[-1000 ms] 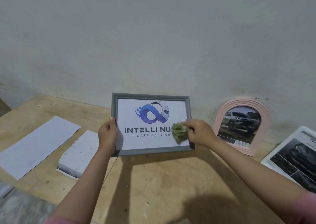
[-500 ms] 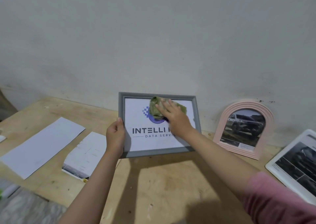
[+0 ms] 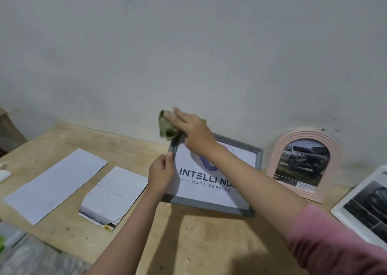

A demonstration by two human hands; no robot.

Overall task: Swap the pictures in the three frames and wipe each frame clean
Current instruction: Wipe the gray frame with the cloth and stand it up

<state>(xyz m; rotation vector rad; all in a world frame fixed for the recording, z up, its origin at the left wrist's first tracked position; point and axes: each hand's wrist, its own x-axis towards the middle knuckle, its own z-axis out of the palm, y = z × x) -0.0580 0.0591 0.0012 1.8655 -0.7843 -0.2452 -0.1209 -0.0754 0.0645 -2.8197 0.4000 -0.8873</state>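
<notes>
We see the grey frame [image 3: 209, 206] standing tilted on the wooden table [image 3: 209, 243] close to the wall [image 3: 188, 44], its printed logo sheet facing us. Our right forearm crosses the frame and hides the upper part of the logo and the end of the top line of lettering. The frame's top left corner sits under the green cloth [image 3: 166, 126], so we cannot make out that corner. Our right hand [image 3: 191, 131] lies flat on the cloth with fingers straight and spread, pressing it against that corner. Our left hand [image 3: 161, 173] grips the frame's left edge, thumb on the front, the other fingers hidden behind.

Just right of the grey frame the pink arched frame [image 3: 333, 155] leans on the wall with a car picture inside. Farther right the white frame [image 3: 339, 211] is cut off by the picture edge. Left of our left hand lie a printed sheet [image 3: 114, 195] and a blank white sheet [image 3: 54, 184], flat on the table. The things at the far left edge are too blurred to name.
</notes>
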